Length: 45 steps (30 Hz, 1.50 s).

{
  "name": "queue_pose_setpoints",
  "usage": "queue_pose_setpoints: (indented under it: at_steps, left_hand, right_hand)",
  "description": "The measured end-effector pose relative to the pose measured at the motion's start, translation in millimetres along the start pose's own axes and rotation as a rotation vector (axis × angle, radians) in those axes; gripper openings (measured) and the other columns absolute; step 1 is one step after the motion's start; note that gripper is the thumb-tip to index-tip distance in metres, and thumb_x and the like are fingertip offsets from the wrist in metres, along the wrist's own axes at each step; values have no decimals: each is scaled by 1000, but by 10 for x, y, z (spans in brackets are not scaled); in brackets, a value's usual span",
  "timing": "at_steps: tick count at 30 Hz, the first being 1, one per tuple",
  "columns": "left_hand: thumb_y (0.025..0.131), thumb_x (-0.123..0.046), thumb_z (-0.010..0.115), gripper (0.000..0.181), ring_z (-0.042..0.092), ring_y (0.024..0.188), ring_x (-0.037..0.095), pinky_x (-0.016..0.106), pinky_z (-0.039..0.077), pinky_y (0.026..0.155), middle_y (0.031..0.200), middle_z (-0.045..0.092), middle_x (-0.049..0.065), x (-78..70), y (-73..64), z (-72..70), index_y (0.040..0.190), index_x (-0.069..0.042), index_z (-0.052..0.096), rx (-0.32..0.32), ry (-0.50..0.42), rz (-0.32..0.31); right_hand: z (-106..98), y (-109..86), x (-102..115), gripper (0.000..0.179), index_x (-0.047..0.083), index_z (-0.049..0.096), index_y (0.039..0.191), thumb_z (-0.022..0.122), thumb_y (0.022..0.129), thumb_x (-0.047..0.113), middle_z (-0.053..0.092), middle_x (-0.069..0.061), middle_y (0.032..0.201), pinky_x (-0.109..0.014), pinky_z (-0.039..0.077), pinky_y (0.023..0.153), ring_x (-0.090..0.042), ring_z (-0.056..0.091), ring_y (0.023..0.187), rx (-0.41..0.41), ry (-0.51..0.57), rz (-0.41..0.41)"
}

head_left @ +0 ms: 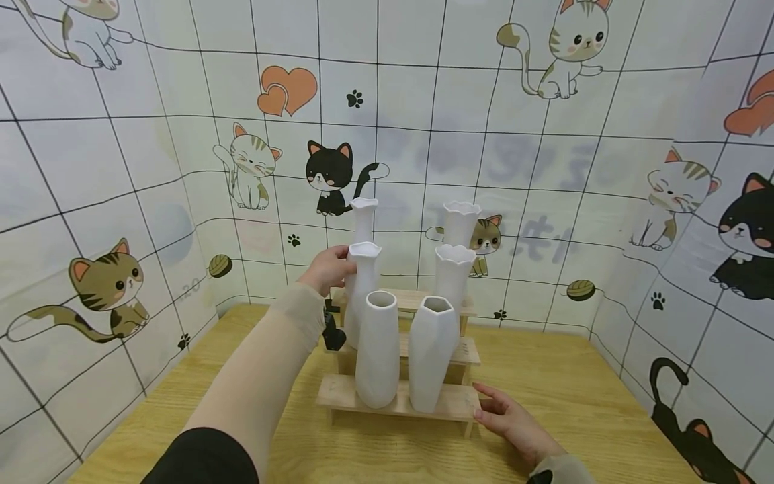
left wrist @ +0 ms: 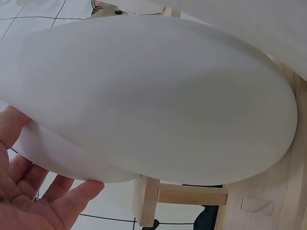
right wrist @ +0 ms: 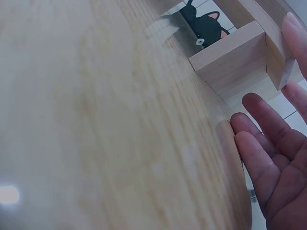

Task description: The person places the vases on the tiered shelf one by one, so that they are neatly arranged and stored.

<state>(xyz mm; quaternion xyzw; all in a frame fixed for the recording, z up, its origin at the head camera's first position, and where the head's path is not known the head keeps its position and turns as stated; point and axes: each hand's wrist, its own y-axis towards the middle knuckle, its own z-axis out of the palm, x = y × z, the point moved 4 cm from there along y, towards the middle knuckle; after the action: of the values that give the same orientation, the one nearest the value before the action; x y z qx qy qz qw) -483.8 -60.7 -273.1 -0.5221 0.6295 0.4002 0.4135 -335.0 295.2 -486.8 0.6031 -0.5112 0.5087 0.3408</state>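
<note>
White vases stand on a stepped wooden stand (head_left: pixel 345 396). A smooth round-mouthed vase (head_left: pixel 377 356) and a faceted vase (head_left: pixel 429 363) share the lowest step. On the middle step are two wavy-rimmed vases, left (head_left: pixel 363 282) and right (head_left: pixel 453 269). Behind them rise another slim wavy-rimmed vase (head_left: pixel 364 218) and a wider one (head_left: pixel 461 225). My left hand (head_left: pixel 329 269) holds the rear left vase, thumb and fingers around its body; the nearer vase hides part of this. My right hand (head_left: pixel 508 420) touches the lowest step's right end with thumb and index finger, the other fingers relaxed.
The stand rests on a wood-grain table (head_left: pixel 544 390). Cat-patterned wall sheets (head_left: pixel 411 161) surround the table at the back and both sides. A black wrist device (head_left: pixel 332 329) hangs below my left wrist, close to the stand's left side.
</note>
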Motion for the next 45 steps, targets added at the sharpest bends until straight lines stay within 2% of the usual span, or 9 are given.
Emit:
queue_pose_setpoints:
  at_steps: [12,16,22,35,45]
  left_hand:
    - [93,-20,64,59,46,125,31,52,39,102,143,44,8,65,-34,4,146,-12,39,26,-67,11]
    - [93,-26,65,59,46,125,28,48,40,102,142,46,7,163,-38,-16,144,-12,41,28,-74,17]
    - [91,-32,67,62,43,129,28,48,35,106,143,46,7,310,-100,-39,144,-12,42,22,-57,44]
    - [86,-37,72,70,40,132,28,51,28,110,144,43,8,636,-281,-100,146,-16,41,18,-135,40]
    - [94,-28,64,62,37,134,28,51,23,112,146,41,9,901,-457,-146,147,-14,38,1,-230,66]
  right_hand:
    - [-10,-5,4,72,-3,20,150,60,97,25,49,-24,131,-48,41,97,-29,53,113,25,8,-36]
    - [-18,-2,5,72,-2,22,150,60,96,26,49,-24,131,-50,41,96,-29,53,114,20,4,-36]
    - [-25,7,2,72,-1,24,150,61,96,27,49,-23,132,-51,40,96,-29,53,114,11,-1,-9]
    - [-51,-6,73,66,0,28,149,59,97,28,44,-25,136,-50,42,96,-31,51,116,7,-16,0]
    - [-75,41,128,73,-3,22,150,61,95,26,34,-34,140,-49,45,94,-30,53,114,9,28,-1]
